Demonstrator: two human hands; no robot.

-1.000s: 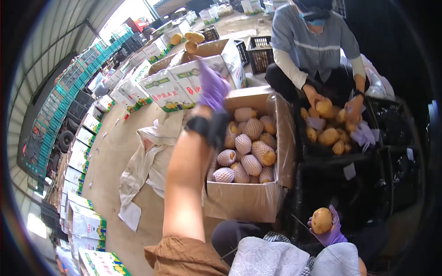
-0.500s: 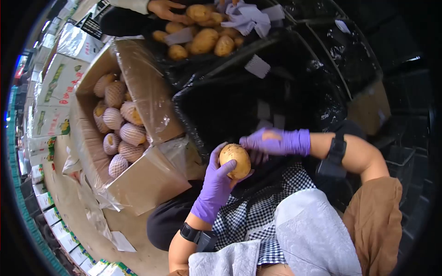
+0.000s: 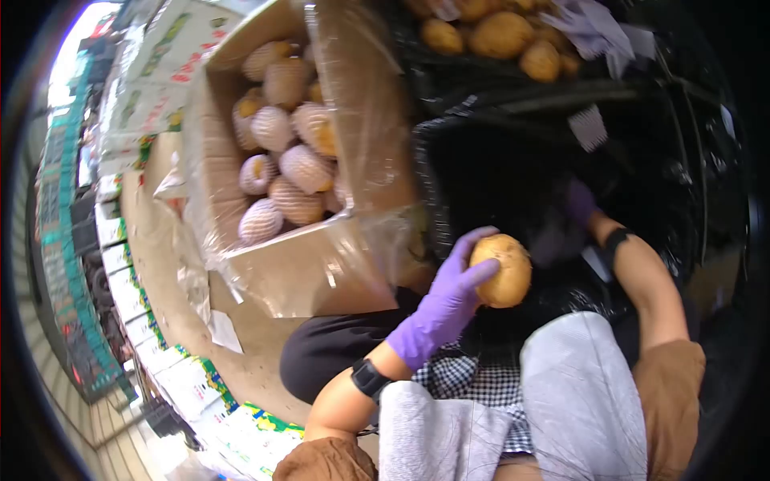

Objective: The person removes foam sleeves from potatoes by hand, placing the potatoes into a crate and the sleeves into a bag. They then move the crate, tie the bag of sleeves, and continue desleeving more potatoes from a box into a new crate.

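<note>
A: Start with the big things. What's around?

B: A lined cardboard box (image 3: pixel 309 272) sits to the left on the floor, its plastic liner spilling over the front wall. Inside lie potatoes in foam net sleeves (image 3: pixel 297 168), packed close and touching one another. To the right is a black crate lined with dark plastic (image 3: pixel 481 160), and beyond it, at the top edge, a heap of bare potatoes (image 3: pixel 501 32).

A: And the hands?

B: The left hand (image 3: pixel 449 297), in a purple glove, holds a bare potato (image 3: pixel 502 270) up over the lap, in front of the black crate. Its grip is curled around the potato's left side, fingers over the top and thumb underneath. The right hand (image 3: pixel 579 204) reaches down into the crate; it's dim in there, so I cannot tell whether that grip is spread or closed on anything.

A: How would that potato handle?

B: I'd judge it firm and fairly dense, a solid weight for one hand. The skin looks dry and slightly rough, so the glove should hold without slipping. It won't crush, but a knock could bruise or scuff it.

A: Best place to hold it?

B: Around the broad middle, palm cupping it, as the left hand does, which leaves one end free.
</note>
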